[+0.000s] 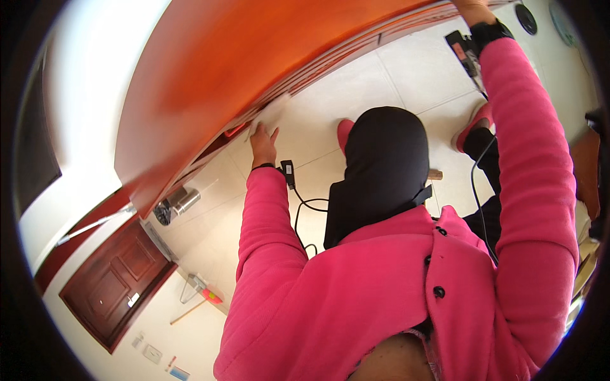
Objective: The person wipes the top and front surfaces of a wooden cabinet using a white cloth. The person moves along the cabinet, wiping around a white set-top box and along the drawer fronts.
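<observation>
My left hand (pixel 263 147) reaches to the side of a long, glossy orange-brown wooden piece of furniture (pixel 210 63). Its fingers are on a thin white cloth (pixel 273 113), blurred and partly against the grooved edge. A small red patch (pixel 236 131) shows in a gap beside these fingers. At the top right, my right hand (pixel 473 9) is at the far end of the same grooved edge. The picture's border cuts off its fingers, so its grip is hidden. Each wrist wears a black band, with a small black cabled device near it.
Pale floor tiles (pixel 356 82) lie between the furniture and my legs. Black cables (pixel 297 216) hang by both arms. A metal bin with a black bag (pixel 184 202) stands near the furniture's left end. Beyond are a dark red door (pixel 114 279) and a dustpan (pixel 198 284).
</observation>
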Demonstrator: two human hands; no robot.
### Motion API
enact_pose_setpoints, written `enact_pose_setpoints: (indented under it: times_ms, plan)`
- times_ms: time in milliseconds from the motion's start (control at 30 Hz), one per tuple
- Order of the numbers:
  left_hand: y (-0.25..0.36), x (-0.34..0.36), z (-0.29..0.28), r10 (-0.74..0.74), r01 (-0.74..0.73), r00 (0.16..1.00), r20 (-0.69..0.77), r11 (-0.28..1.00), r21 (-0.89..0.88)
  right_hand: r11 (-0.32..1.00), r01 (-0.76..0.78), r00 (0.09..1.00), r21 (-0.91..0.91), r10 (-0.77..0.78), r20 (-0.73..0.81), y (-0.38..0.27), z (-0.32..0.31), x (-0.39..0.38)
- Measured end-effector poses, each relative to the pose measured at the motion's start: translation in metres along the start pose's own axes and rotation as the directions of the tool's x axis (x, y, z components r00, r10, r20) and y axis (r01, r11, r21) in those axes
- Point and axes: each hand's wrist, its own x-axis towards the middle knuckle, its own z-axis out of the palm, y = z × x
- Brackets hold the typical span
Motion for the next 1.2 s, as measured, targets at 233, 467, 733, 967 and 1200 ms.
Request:
enact_pose_setpoints:
  times_ms: [233, 467, 733, 967, 1200]
  plan:
    - [0.023, 0.029, -0.081, 0.243, -0.116, 0.899, -0.364, 0.934, 0.337, 1.0, 0.03, 1.0, -0.006, -0.03, 0.004, -0.003, -0.002, -0.002]
    - [0.021, 0.043, -0.022, 0.505, -0.316, 0.858, -0.092, 0.661, 0.68, 1.0, -0.007, 1.0, -0.011, 0.007, 0.014, -0.005, -0.001, 0.009]
    - [0.026, 0.016, 0.053, 0.412, -0.47, 0.869, 0.275, 0.512, 0.719, 1.0, -0.015, 1.0, 0.026, 0.015, -0.006, -0.009, -0.003, 0.005]
    - [0.038, -0.006, 0.205, 0.38, -0.803, 0.588, 0.714, 0.385, 0.455, 0.994, -0.105, 0.993, 0.015, 0.103, 0.064, -0.006, -0.003, 0.003]
    - [0.051, -0.031, 0.318, 0.333, -0.838, 0.454, 0.826, 0.475, 0.27, 0.988, -0.152, 0.983, 0.01, 0.15, 0.106, -0.007, -0.001, 0.002]
